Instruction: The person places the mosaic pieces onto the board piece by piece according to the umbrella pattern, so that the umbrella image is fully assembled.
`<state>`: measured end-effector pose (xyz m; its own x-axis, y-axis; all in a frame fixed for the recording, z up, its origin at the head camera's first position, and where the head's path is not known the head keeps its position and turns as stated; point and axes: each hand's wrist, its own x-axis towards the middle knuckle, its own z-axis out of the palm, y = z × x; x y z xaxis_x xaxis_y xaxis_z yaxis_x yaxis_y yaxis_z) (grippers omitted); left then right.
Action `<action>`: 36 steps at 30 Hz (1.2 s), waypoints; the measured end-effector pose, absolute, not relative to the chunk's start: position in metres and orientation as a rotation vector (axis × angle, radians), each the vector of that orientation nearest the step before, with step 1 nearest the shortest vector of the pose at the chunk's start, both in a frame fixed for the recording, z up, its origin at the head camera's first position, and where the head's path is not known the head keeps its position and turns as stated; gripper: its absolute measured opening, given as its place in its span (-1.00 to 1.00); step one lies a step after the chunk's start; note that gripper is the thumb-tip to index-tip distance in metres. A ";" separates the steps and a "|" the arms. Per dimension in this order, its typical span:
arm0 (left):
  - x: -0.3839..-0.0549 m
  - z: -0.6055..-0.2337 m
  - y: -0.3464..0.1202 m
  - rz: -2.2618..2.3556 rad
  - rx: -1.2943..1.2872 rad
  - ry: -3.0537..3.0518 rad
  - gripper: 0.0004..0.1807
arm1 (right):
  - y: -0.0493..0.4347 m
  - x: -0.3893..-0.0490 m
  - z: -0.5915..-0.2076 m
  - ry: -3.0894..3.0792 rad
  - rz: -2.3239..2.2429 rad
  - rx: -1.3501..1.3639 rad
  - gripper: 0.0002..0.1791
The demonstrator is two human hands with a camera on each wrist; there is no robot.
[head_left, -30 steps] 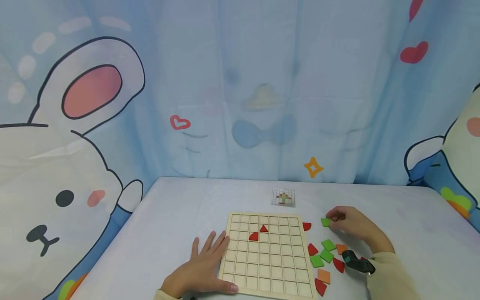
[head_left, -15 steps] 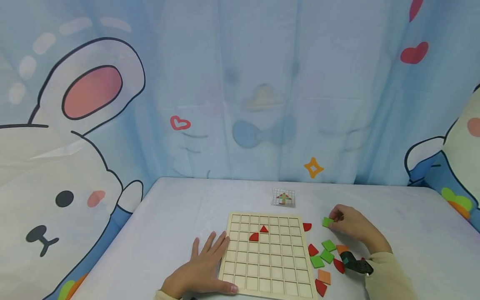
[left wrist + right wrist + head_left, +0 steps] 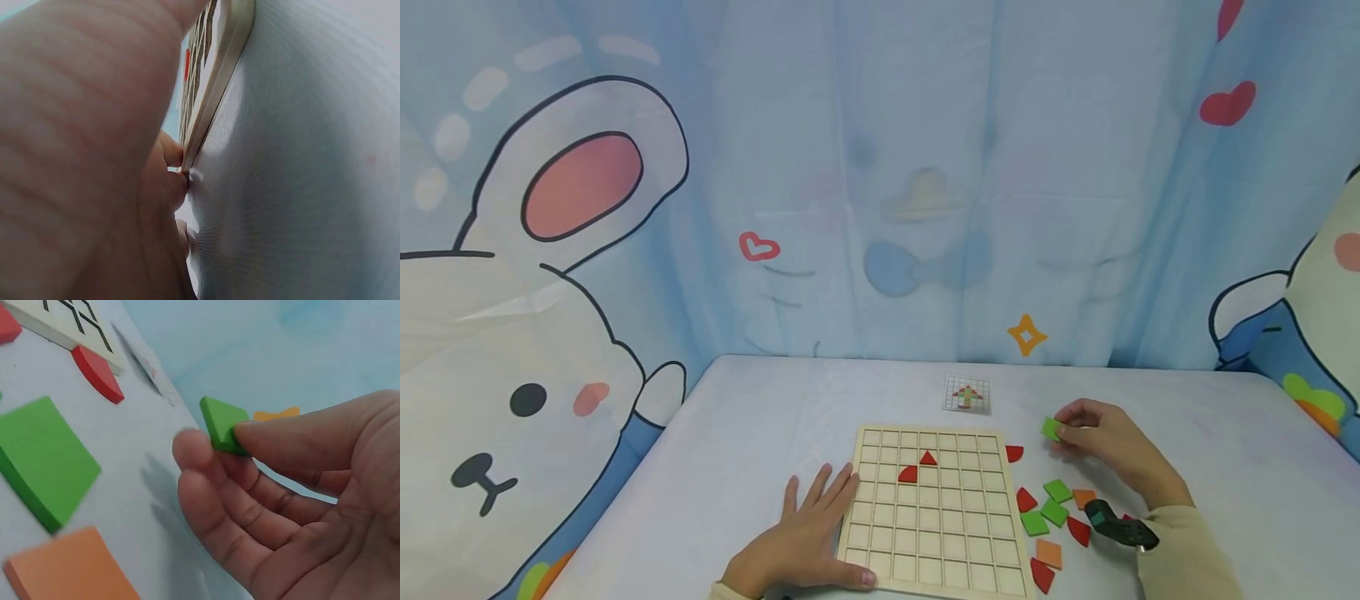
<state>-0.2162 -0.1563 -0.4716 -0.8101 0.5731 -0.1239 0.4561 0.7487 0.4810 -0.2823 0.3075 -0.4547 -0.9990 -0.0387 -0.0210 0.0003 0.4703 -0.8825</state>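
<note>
A green square tile (image 3: 224,425) is pinched between the thumb and fingers of my right hand (image 3: 1108,437), raised off the table to the right of the board. My left hand (image 3: 805,533) lies with spread fingers along the left edge of the wooden grid board (image 3: 958,521), its thumb at the near corner. In the left wrist view the fingertips meet the side of the board (image 3: 215,94). On the grid sit a red triangle (image 3: 928,458) and a red quarter-circle (image 3: 908,474), in neighbouring rows.
Right of the board lie several loose pieces: green squares (image 3: 1034,523), orange squares (image 3: 1048,552) and red quarter-circles (image 3: 1041,575). One red quarter-circle (image 3: 1014,453) lies against the board's upper right edge. Behind the board is a small pattern card (image 3: 967,394), with a curtain (image 3: 820,167) beyond.
My right hand has lifted slightly and turned, bringing the green tile up with it and tilting it. The left hand and the board have stayed in place.
</note>
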 end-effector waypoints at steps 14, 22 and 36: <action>-0.215 -0.471 -0.156 0.639 0.801 2.681 0.40 | 0.266 -0.282 -0.444 2.566 -1.778 -0.086 -0.71; -0.216 -0.472 -0.156 0.619 0.807 2.680 0.39 | 0.234 -0.280 -0.435 2.512 -1.778 -0.188 -0.73; -0.217 -0.473 -0.157 0.601 0.822 2.689 0.39 | 0.199 -0.276 -0.435 2.426 -1.749 -0.432 -0.79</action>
<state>-0.2174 -0.1570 -0.4734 -0.8044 0.5800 -0.1286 0.4701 0.7538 0.4591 -0.2763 0.1986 -0.4345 -0.9522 -0.2977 0.0689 -0.1595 0.2917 -0.9431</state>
